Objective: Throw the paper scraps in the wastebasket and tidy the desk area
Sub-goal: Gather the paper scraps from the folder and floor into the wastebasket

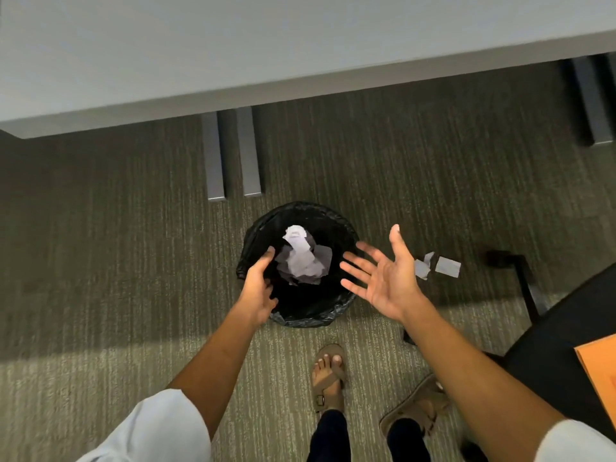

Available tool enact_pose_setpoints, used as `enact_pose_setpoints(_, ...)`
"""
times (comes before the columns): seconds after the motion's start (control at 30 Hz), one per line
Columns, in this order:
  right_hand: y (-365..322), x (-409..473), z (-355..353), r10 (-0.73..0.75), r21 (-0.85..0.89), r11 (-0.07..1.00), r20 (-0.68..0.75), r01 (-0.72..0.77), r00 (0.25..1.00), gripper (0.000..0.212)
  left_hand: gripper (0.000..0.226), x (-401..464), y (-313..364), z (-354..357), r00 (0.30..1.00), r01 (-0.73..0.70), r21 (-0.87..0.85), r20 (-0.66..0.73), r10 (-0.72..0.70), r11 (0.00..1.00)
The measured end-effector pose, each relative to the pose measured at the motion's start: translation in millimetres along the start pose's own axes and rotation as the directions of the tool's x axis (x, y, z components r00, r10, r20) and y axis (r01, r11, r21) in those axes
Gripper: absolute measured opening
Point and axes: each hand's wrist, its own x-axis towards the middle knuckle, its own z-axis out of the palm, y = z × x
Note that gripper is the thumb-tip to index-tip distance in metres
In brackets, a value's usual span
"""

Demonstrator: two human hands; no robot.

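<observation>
Below, both hands (380,278) spread empty over wastebasket (333,315), crumpled paper (301,258) inside

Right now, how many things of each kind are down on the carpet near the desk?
Wastebasket: 1
Loose paper scraps: 2
Sandals: 2
Total: 5

No readable txt, labels, brands or nos. anywhere in view.
</observation>
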Motion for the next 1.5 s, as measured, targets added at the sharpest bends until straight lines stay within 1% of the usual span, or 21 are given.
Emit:
enact_pose_setpoints(0.2, 10.7, 2.7, -4.6, 0.027, 0.003, 1.0, -0.059, -0.027, 0.998, 0.096, 0.092, 9.0, -1.9, -14.6, 1.0, -0.001, 0.04, -0.016, 0.001, 0.999)
enact_pose_setpoints(0.27, 10.0, 3.1, -9.5, 0.018, 0.018, 1.0, -0.089, -0.017, 0.996, 0.095, 0.095, 12.9, -1.8, -12.1, 1.0, 0.01, 0.075, -0.02, -0.009, 0.997)
enact_pose_setpoints(0.3, 8.3, 3.8, -12.7, 0.009, 0.028, 1.0, -0.1, -0.007, 0.995, 0.095, 0.092, 15.3, -0.2, -8.4, 1.0, 0.014, 0.097, -0.026, -0.012, 0.995)
enact_pose_setpoints(0.33, 5.6, 4.3, -16.5, -0.004, 0.035, 0.999, -0.109, 0.008, 0.994, 0.095, 0.085, 17.1, 2.6, -2.5, 1.0, 0.016, 0.125, -0.028, -0.013, 0.992)
enact_pose_setpoints(0.43, -0.1, 5.3, -32.8, -0.024, 0.06, 0.998, -0.132, 0.032, 0.991, 0.095, 0.051, 22.5, 5.8, 17.5, 1.0, 0.021, 0.243, -0.011, -0.019, 0.97)
enact_pose_setpoints(0.5, 2.1, 4.2, -45.3, -0.024, 0.078, 0.996, -0.145, 0.036, 0.989, 0.093, 0.04, 25.3, 1.7, 27.5, 0.999, 0.03, 0.33, -0.023, -0.023, 0.944)
enact_pose_setpoints(0.63, 6.5, 1.1, -83.7, -0.017, 0.119, 0.992, -0.232, 0.046, 0.972, 0.084, 0.031, 28.6, -17.1, 60.3, 0.999, 0.039, 0.445, -0.026, -0.03, 0.895)
enact_pose_setpoints(0.73, 3.3, -1.6, -110.9, 0.004, 0.105, 0.994, -0.334, 0.032, 0.943, 0.071, 0.025, 29.7, -34.1, 88.4, 0.999, 0.031, 0.49, -0.035, -0.016, 0.871)
enact_pose_setpoints(0.87, -4.5, -4.2, -144.5, 0.041, -0.011, 0.999, -0.464, -0.052, 0.885, 0.046, 0.013, 27.3, -54.7, 122.8, 0.997, 0.023, 0.54, -0.07, 0.017, 0.841)
enact_pose_setpoints(0.93, -14.6, -5.5, -168.0, 0.04, -0.027, 0.997, -0.549, -0.065, 0.835, 0.045, 0.013, 26.3, -66.7, 147.3, 0.998, 0.02, 0.588, -0.066, 0.024, 0.808)
enact_pose_setpoints(1.0, -25.4, -4.4, -188.3, 0.014, -0.042, 0.998, -0.599, -0.049, 0.8, 0.053, 0.013, 24.5, -78.7, 168.7, 0.999, -0.003, 0.685, -0.035, 0.037, 0.728)
enact_pose_setpoints(1.03, -31.2, -3.5, -197.4, -0.004, -0.061, 0.997, -0.602, -0.041, 0.799, 0.058, 0.013, 23.6, -85.4, 178.9, 0.999, -0.029, 0.75, -0.001, 0.046, 0.661)
enact_pose_setpoints(1.1, -42.6, -0.2, -214.5, -0.043, -0.115, 0.993, -0.605, -0.035, 0.795, 0.063, 0.018, 24.0, -100.5, 199.3, 0.995, -0.098, 0.854, 0.074, 0.066, 0.511)
enact_pose_setpoints(1.2, -55.8, 12.1, -238.1, -0.111, -0.206, 0.978, -0.611, -0.023, 0.784, 0.068, 0.022, 28.3, -117.8, 218.7, 0.979, -0.195, 0.946, 0.172, 0.108, 0.26)
enact_pose_setpoints(1.27, -63.4, 19.9, -252.5, -0.133, -0.239, 0.971, -0.617, -0.024, 0.776, 0.075, 0.022, 34.0, -124.5, 234.7, 0.973, -0.228, 0.967, 0.221, 0.072, 0.117)
enact_pose_setpoints(1.33, -68.1, 30.8, -265.0, -0.13, -0.252, 0.967, -0.627, -0.042, 0.768, 0.083, 0.02, 49.3, -129.8, 247.0, 0.971, -0.238, 0.971, 0.238, 0.03, -0.014)
enact_pose_setpoints(1.43, -77.9, 47.6, -277.7, -0.14, -0.28, 0.958, -0.646, -0.062, 0.751, 0.095, 0.011, 71.6, -133.3, 265.4, 0.968, -0.248, 0.959, 0.24, -0.072, -0.134)
enact_pose_setpoints(1.47, -80.4, 53.9, -285.1, -0.143, -0.282, 0.957, -0.655, -0.065, 0.742, 0.097, 0.009, 83.2, -135.5, 271.7, 0.965, -0.253, 0.949, 0.234, -0.117, -0.189)
enact_pose_setpoints(1.5, -81.7, 59.1, -290.3, -0.142, -0.289, 0.954, -0.663, -0.077, 0.735, 0.098, 0.021, 94.7, -138.3, 274.7, 0.965, -0.25, 0.939, 0.223, -0.136, -0.238)
